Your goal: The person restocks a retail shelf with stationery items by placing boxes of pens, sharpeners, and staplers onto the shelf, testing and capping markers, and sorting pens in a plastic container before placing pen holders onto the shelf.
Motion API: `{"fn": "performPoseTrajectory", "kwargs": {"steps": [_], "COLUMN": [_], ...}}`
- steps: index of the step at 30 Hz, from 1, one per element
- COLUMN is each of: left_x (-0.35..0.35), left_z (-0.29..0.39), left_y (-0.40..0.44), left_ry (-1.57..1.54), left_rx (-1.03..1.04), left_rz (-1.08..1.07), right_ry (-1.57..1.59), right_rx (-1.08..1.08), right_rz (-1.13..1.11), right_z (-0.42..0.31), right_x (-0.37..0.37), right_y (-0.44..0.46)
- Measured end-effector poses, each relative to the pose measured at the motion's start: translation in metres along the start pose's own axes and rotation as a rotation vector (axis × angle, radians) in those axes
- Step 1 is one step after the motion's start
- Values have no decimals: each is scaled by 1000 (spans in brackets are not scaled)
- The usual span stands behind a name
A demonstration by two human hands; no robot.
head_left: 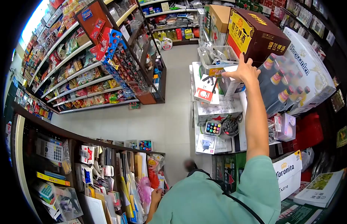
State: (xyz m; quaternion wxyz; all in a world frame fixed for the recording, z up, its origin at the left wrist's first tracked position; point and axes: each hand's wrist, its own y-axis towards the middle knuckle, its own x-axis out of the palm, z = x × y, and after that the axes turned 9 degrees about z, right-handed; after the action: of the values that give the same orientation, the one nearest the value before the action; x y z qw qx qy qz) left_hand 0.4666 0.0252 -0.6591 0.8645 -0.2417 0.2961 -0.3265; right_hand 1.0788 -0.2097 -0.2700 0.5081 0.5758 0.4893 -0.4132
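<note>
White box [229, 86] stands beside clear bin [222, 67] holding mixed goods [219, 56]

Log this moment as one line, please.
Right hand: spread at small pale box, contact unclear | Left hand: low near red packet, grip unclear | Nearby: brown-yellow carton, wrapped bottles

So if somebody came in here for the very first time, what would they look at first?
Probably the bare right hand, stretched out with its fingers spread just in front of a big maroon-and-yellow carton. Plastic-wrapped bottles catch the eye to the right of it. Over at the upper left, rows of bright packets fill the shelves.
</note>
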Motion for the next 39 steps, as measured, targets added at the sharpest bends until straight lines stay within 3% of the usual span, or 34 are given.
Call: {"fn": "performPoseTrajectory", "kwargs": {"steps": [4,9,11,14,16,18,19,21,23,24,26,29,30,35,39], "left_x": [1,-1,-4,-1,4,13,20,10,2,-5,-19,-44,-51,-99,-133], "left_z": [-27,-38,-29,40,81,159,200,304,359,368,378,363,357,340,329], "left_y": [16,13,5,-12,-5,-19,-29,-89,-131,-142,-153,-148,-147,-159,-179], "left_ry": [87,-17,170,365,323,161,147,163,18,9,-112,-51,-155,-66,129], "left_rx": [59,8,128,223,436,574,867,1024,1262,1255,1444,1534,1554,1692,1772], "left_rz": [-44,-99,-84,-58,-89,-82,76,200,465,535,779,1091,1117,1422,1531], "right_ry": [-82,-166,-171,-158,-142,7,23,144,266,388,538,704,723,911,1084], "right_rx": [56,5,-5,-191,-305,-633,-676,-982,-1190,-1246,-1324,-1397,-1439,-1689,-1778], "right_rz": [-143,-51,-38,69,112,27,28,15,46,20,170,231,216,337,375], "right_z": [-1,-9,-19,-33,-50,-79,-95,-128,-155,-165,-178,-191,-193,-195,-199], "right_x": [7,-22,-56,-104,-128,-149,-153,-158,-163,-167,-168,-176,-180,-175,-171], "right_y": [14,-4,-17,-45,-64,-93,-107,-139,-175,-199,-245,-292,-301,-321,-333]}}
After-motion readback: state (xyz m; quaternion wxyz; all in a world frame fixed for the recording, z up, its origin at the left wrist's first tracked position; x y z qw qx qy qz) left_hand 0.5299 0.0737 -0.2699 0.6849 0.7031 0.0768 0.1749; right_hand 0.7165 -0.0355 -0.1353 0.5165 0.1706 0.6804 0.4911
